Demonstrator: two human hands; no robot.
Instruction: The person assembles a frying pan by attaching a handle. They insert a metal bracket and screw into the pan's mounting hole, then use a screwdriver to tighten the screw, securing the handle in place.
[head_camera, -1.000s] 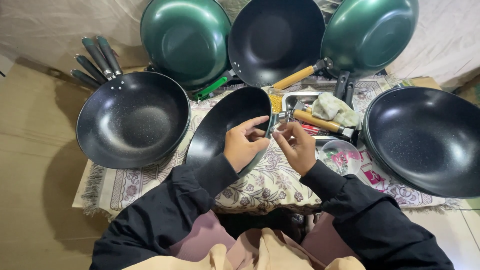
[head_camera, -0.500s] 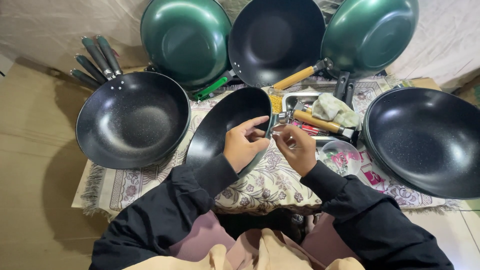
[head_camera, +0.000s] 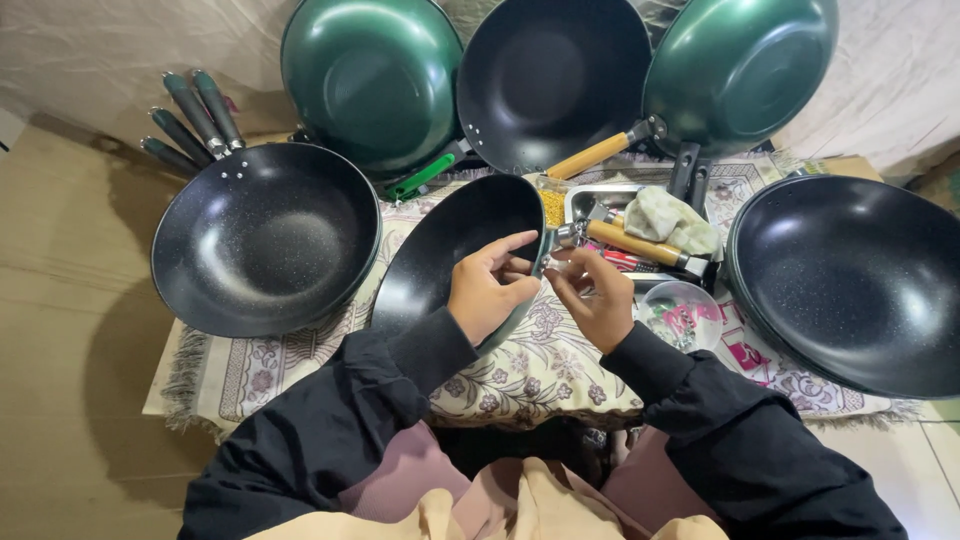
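Note:
A black speckled pan (head_camera: 440, 255) rests tilted on a flowered cushion (head_camera: 530, 365) in front of me. My left hand (head_camera: 487, 290) grips its right rim, thumb and fingers closed over the edge. My right hand (head_camera: 598, 300) is just beside it, fingertips pinched at the metal bracket (head_camera: 566, 236) where a wooden handle (head_camera: 630, 243) meets the pan. Whatever small part sits between those fingertips is too small to make out.
A large black pan (head_camera: 265, 240) lies at left with several dark handles (head_camera: 190, 125) behind it. Another black pan (head_camera: 860, 280) lies at right. Two green pans (head_camera: 370, 75) (head_camera: 740, 65) and a black one (head_camera: 555, 80) lean at the back. A metal tray (head_camera: 610, 200) holds a cloth (head_camera: 670, 220); a small clear bowl (head_camera: 680, 310) sits near it.
Both hands stay at the pan's handle joint; only the fingers shift slightly.

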